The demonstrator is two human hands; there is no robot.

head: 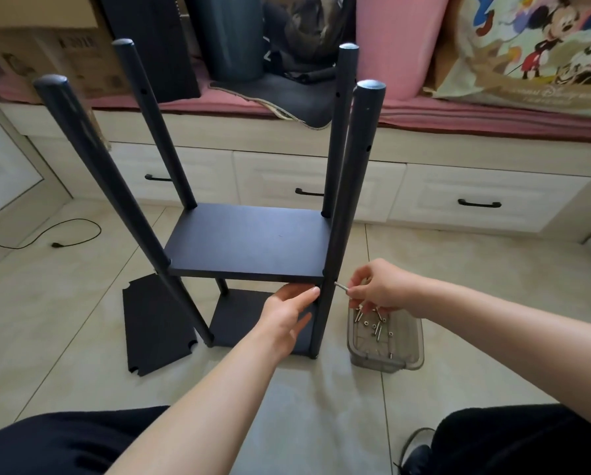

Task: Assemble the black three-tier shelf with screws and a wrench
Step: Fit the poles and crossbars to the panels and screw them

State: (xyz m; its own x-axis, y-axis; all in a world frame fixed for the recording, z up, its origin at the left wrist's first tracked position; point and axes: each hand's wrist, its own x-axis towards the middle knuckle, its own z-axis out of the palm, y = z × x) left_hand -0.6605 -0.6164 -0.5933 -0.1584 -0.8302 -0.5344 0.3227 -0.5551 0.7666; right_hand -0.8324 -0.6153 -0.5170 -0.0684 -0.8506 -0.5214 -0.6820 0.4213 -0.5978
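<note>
Head view, shelf (249, 245) at frame centre on the floor: two boards on four posts, third board (155, 323) loose lower left; left hand (288, 311), grip spread, steadies the middle board, right hand (378, 289) pinches a screw (341, 286) at the near-right post; roughly two-thirds done.

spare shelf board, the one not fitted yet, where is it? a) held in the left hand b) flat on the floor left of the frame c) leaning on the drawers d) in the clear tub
b: the loose notched board lies flat on the tiles left of the frame's near-left post, while the left hand props the middle shelf from beneath and the clear tub holds only screws.
</note>
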